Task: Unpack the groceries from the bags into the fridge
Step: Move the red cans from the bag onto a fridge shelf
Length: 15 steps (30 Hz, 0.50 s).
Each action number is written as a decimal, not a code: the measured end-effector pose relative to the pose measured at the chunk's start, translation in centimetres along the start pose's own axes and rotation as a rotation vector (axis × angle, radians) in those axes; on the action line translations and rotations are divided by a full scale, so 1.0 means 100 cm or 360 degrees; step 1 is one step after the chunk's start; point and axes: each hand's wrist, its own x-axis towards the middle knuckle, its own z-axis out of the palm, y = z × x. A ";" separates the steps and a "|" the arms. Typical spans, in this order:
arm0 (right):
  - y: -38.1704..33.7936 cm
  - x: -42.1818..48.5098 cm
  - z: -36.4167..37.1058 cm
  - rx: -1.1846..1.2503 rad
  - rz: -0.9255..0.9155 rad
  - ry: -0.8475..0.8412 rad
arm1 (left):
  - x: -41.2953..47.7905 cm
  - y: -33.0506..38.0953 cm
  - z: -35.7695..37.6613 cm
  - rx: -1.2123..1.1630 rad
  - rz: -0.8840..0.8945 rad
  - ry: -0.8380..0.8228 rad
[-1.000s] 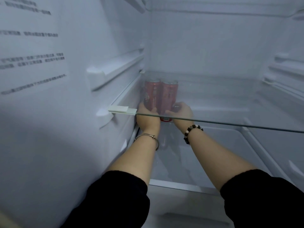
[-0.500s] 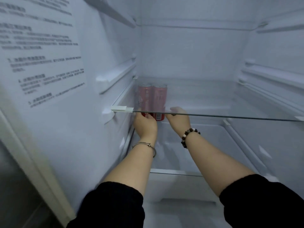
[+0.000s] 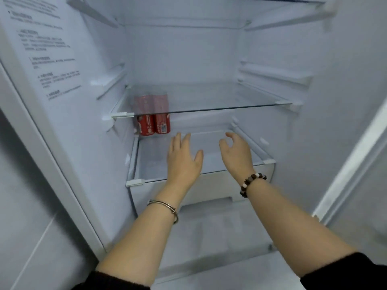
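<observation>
Cans (image 3: 146, 124) at shelf (image 3: 150, 162) L edge, hands (image 3: 184, 158) (image 3: 235, 154) nearby

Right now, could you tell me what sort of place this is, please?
The inside of an open fridge, probably domestic: glass shelves, two red cans on the lower shelf, and a printed label on the left wall.

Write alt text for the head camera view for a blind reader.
Two red cans stand side by side at the back left of the lower glass shelf in a fridge. The left hand and right hand hover open before them, empty.
</observation>
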 end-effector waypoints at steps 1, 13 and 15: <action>0.002 -0.009 -0.010 -0.0031 -0.0044 0.0055 | -0.008 0.007 0.000 -0.0006 0.0096 0.0012; -0.016 -0.109 -0.129 -0.0679 -0.0445 0.0445 | -0.082 0.105 0.005 -0.0163 0.0854 0.0146; -0.023 -0.123 -0.149 -0.0785 -0.0527 0.0526 | -0.090 0.124 0.001 -0.0215 0.0919 0.0180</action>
